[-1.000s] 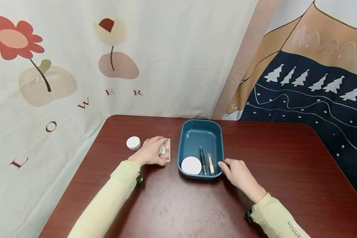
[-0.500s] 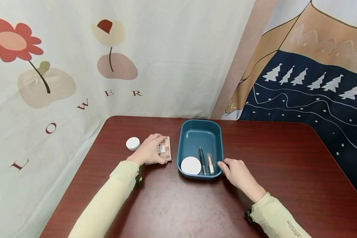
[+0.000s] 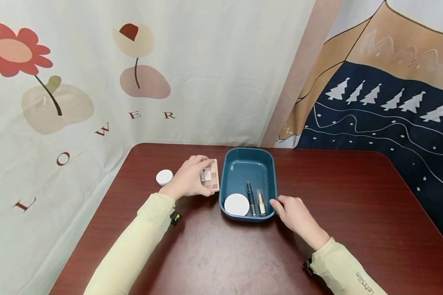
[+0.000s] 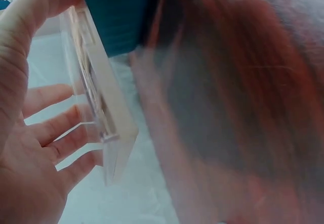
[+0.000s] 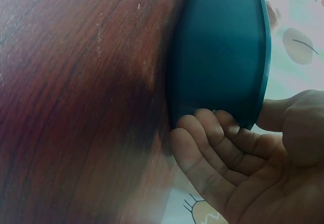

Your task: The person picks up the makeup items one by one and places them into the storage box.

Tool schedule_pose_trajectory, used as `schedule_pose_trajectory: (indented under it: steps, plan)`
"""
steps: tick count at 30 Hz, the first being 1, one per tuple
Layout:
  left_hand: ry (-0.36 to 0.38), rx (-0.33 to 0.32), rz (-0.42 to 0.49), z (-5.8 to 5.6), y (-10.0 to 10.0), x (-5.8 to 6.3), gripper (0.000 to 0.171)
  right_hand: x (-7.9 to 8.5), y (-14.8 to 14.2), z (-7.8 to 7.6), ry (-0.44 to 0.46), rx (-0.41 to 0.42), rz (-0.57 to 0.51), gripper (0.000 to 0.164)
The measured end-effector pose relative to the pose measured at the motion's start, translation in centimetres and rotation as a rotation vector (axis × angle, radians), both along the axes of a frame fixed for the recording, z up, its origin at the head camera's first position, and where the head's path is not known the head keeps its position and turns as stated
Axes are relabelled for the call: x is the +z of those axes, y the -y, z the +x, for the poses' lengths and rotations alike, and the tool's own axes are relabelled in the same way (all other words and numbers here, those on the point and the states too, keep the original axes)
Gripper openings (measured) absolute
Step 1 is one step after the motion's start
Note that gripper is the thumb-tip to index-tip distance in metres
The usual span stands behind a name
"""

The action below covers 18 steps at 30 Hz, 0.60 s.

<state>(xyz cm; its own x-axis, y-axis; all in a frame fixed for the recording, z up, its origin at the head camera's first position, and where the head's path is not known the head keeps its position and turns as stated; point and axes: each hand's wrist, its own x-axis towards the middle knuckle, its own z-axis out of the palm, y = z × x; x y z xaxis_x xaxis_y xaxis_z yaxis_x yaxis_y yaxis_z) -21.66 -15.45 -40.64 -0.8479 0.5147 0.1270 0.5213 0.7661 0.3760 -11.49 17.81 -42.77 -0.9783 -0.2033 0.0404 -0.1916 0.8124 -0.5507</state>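
Observation:
My left hand [image 3: 192,176] grips an eyeshadow palette [image 3: 211,176] between thumb and fingers, just left of a blue tray [image 3: 248,152]. In the left wrist view the palette [image 4: 104,82] is seen edge-on with a clear lid, raised off the table. My right hand [image 3: 299,217] holds the tray's near right rim, thumb over the edge and fingers against the outer wall, as the right wrist view shows on the tray [image 5: 220,52]. Inside the tray lie a round white case [image 3: 237,205], a dark pencil-like stick [image 3: 251,198] and a lipstick-like tube [image 3: 261,202].
A small white round jar [image 3: 164,177] stands on the table just left of my left hand. The dark red table [image 3: 347,196] runs out to the right of the tray. Printed curtains [image 3: 214,73] hang behind and to the left of the table.
My left hand has lifted the palette off the table and carried it up and rightward, close to the tray. The right hand stays at the tray's rim.

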Motion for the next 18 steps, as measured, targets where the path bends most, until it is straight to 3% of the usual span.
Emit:
schedule_pose_trajectory:
  steps: [11,18]
  plan:
    - [-0.076,-0.022,0.006,-0.2,-1.2,2.2,0.099,-0.1,-0.1,-0.1,-0.025,0.005,0.014,0.04]
    - [-0.076,-0.067,-0.001,-0.2,-2.7,2.7,0.098,-0.2,0.0,-0.1,-0.018,0.003,0.011,0.04]
